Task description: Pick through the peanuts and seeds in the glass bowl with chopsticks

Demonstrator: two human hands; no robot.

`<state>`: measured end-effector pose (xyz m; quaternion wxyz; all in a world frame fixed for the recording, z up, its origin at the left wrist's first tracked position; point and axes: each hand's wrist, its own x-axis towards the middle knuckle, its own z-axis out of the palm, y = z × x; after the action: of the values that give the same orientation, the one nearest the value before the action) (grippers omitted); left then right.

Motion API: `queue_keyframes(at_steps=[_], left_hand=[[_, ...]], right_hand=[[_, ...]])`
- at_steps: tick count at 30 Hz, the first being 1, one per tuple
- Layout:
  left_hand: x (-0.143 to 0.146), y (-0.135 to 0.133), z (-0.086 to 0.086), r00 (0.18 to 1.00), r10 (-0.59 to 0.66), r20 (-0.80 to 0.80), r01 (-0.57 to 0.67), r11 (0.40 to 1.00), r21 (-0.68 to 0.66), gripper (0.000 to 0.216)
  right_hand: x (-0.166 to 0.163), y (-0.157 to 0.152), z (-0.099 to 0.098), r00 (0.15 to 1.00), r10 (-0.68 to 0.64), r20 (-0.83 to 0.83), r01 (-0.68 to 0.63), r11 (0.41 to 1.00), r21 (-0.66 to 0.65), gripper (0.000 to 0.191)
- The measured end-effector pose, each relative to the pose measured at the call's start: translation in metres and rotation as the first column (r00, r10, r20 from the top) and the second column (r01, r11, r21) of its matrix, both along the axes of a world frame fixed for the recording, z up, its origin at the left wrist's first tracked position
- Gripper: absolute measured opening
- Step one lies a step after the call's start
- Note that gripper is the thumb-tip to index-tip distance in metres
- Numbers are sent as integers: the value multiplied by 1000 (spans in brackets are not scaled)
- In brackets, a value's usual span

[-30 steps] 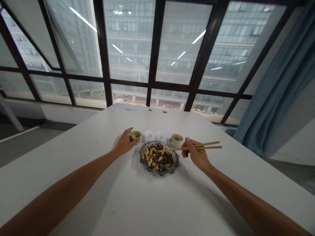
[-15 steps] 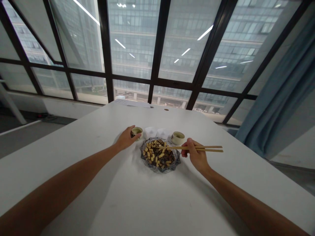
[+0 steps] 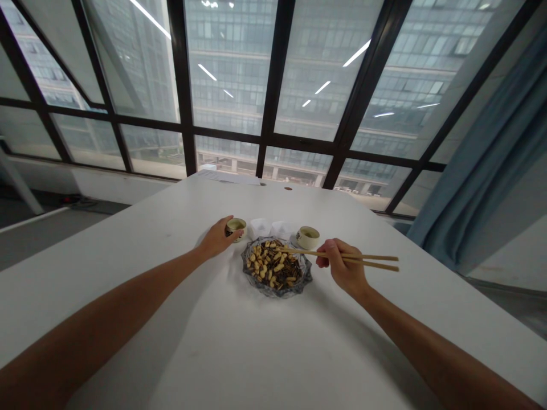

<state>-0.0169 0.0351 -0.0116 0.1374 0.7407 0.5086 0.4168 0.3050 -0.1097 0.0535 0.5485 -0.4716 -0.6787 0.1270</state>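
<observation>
My left hand (image 3: 217, 238) is closed around the side of a small pale-green cup (image 3: 236, 226) with dark marks, which stands on the table. In my right hand (image 3: 344, 265) a pair of wooden chopsticks (image 3: 371, 259) lies nearly level, the tips pointing left over a scalloped glass bowl (image 3: 302, 283). Peanuts in their shells (image 3: 265, 263) and dark striped seeds (image 3: 285, 276) fill that bowl. The chopstick tips are above or among the nuts near the far side; whether they grip one I cannot tell.
A second pale-green cup (image 3: 308, 237) stands behind the bowl on the right. Two small white dishes (image 3: 258, 228) sit between the cups. Papers (image 3: 233, 179) lie at the far edge of the white table (image 3: 256, 353). Windows are beyond, with a blue curtain (image 3: 478, 182) at right.
The chopsticks have tilted, with their rear ends lower and farther right and their tips slightly higher. My left hand keeps its hold on the cup.
</observation>
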Motion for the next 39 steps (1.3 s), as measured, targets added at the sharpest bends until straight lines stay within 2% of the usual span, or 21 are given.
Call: queue_keyframes(at_steps=[5, 11, 15, 23, 28, 33, 39], left_hand=[[0, 0, 0, 1000, -6, 7, 6, 1000, 2, 69], [0, 0, -1, 1000, -13, 13, 13, 1000, -5, 71], [-1, 2, -3, 1000, -11, 4, 11, 1000, 4, 71], [-1, 4, -4, 1000, -12, 21, 12, 1000, -3, 72], [0, 1, -1, 1000, -12, 16, 12, 1000, -4, 71], [1, 1, -1, 1000, -4, 12, 4, 1000, 4, 68], [0, 0, -1, 1000, -4, 5, 4, 1000, 16, 68]], right_hand=[[1, -4, -3, 925, -14, 379, -73, 974, 214, 58], [-4, -6, -2, 832, 35, 553, -269, 898, 348, 42], [-5, -5, -2, 813, 54, 580, -320, 874, 366, 38], [-4, -7, 0, 882, -50, 468, -100, 952, 289, 48], [0, -7, 3, 932, -40, 361, -49, 971, 234, 45], [2, -7, 5, 884, 20, 467, -139, 965, 222, 52], [-3, -9, 4, 832, 72, 551, -271, 918, 289, 51]])
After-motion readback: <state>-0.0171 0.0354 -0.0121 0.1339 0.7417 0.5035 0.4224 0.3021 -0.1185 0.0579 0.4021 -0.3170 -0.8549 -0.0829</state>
